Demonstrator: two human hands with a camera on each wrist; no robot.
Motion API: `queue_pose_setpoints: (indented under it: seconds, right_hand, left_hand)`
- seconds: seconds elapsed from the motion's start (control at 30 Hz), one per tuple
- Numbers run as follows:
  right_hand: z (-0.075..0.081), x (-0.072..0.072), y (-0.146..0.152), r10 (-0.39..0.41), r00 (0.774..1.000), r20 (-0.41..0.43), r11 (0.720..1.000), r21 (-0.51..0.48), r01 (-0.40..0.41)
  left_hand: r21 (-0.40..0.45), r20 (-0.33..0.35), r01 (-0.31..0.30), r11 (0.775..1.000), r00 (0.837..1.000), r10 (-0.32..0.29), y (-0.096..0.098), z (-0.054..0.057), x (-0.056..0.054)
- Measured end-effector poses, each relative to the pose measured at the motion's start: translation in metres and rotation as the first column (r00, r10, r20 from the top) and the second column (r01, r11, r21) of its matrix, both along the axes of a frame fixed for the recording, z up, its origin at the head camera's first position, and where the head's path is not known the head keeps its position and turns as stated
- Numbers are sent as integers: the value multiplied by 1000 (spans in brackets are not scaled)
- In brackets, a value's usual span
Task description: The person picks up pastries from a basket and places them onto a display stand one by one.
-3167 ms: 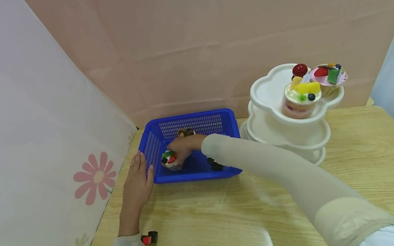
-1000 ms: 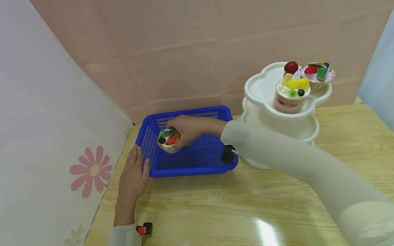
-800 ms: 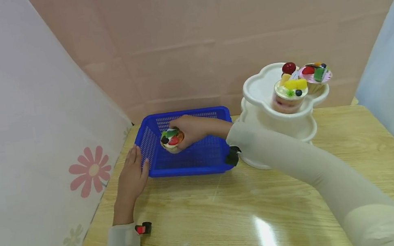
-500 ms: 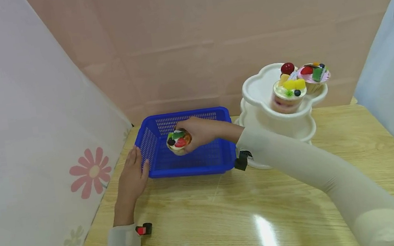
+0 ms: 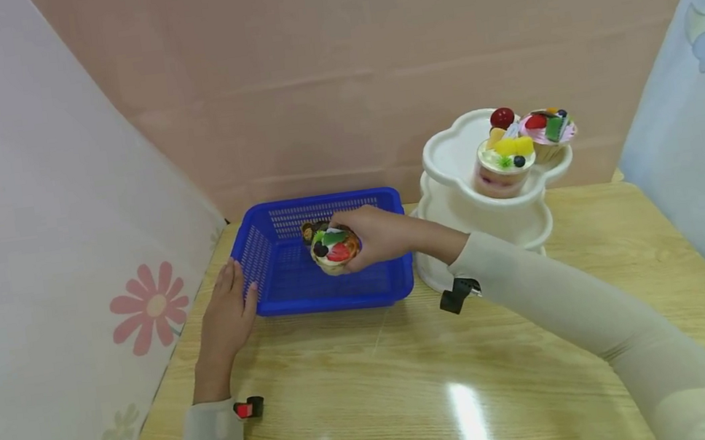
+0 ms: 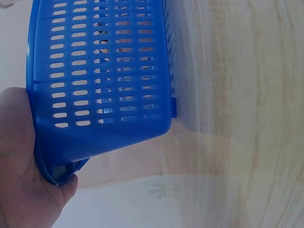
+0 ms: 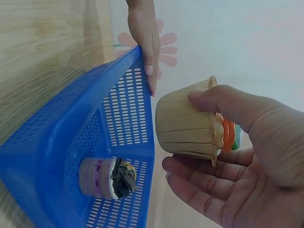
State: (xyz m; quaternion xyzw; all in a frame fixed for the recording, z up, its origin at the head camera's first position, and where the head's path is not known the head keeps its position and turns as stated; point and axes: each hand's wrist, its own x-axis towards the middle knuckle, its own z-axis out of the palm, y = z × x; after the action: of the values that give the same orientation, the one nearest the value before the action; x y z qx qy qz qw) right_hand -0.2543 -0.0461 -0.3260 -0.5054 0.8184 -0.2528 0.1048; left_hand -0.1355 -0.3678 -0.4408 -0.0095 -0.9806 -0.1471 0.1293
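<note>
My right hand (image 5: 384, 234) grips a toy cupcake (image 5: 334, 251) topped with cream, strawberry and a dark berry, held above the blue basket (image 5: 330, 303). In the right wrist view, thumb and fingers hold its pleated tan wrapper (image 7: 185, 121), which is tilted onto its side in that picture. My left hand (image 5: 226, 320) rests along the basket's left rim, fingers mostly straight. Inside the basket, a clear dessert cup (image 7: 97, 178) with a dark topping stands on the bottom; in the head view the cupcake partly hides its chocolate-brown topping (image 5: 310, 231).
Right of the basket stands a white tiered stand (image 5: 450, 153) with scalloped trays. Its top tray holds a fruit dessert cup (image 5: 501, 172), a pink-cream cupcake (image 5: 546, 129) and a red cherry topping (image 5: 502, 118). The wooden table (image 5: 374, 393) meets printed wall sheets at the sides.
My right hand has raised the cupcake from inside the basket and carried it rightward. My left hand has stayed on the basket's left rim. The head view has shifted slightly.
</note>
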Motion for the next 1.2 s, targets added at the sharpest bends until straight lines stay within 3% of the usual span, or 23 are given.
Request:
queue_pose_setpoints:
  seconds: [0.47, 1.2]
  right_hand:
    - [-16, 8, 42, -131, 991, 17, 986, -98, 132]
    - [-34, 17, 117, -350, 936, 32, 921, -170, 350]
  left_hand:
    - [16, -1, -5, 1000, 1000, 5, -6, -6, 1]
    - [11, -4, 13, 1000, 1000, -13, -4, -4, -1]
